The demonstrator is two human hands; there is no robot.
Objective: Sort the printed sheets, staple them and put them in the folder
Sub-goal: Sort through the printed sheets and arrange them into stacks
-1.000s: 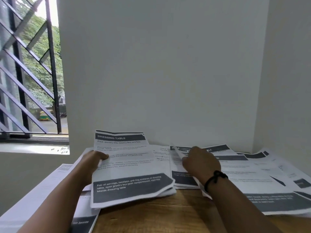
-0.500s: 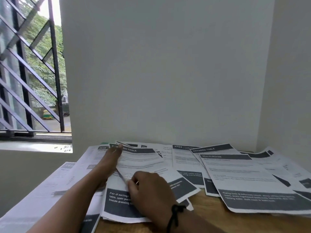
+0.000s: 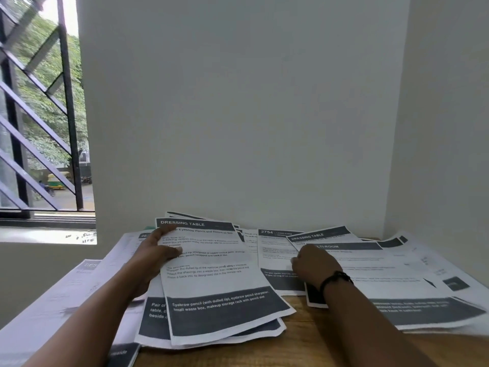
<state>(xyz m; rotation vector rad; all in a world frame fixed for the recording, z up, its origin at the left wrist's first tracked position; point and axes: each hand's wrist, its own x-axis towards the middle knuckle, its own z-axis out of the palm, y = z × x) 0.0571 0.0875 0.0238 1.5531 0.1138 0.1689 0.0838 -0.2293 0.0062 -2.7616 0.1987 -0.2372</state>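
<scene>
Printed sheets with dark header and footer bands lie spread over a wooden table [image 3: 296,343]. My left hand [image 3: 156,256] grips the left edge of a small stack of "DRESSING TABLE" sheets [image 3: 214,282], thumb on top of the upper page. My right hand [image 3: 315,264] rests with curled fingers on the overlapping sheets to the right, touching the "2754" sheet [image 3: 275,252] and a "MULTI-ROOM" sheet [image 3: 375,266]. Whether it pinches a page I cannot tell. No stapler or folder is in view.
More sheets fan out at the far right [image 3: 434,268] and a pile hangs off the table's left side [image 3: 60,300]. White walls close the back and right. A barred window [image 3: 39,128] is at the left.
A new "DRESSING TABLE" sheet now lies on top of the left stack. My right hand has moved from that stack back to the sheets on the right.
</scene>
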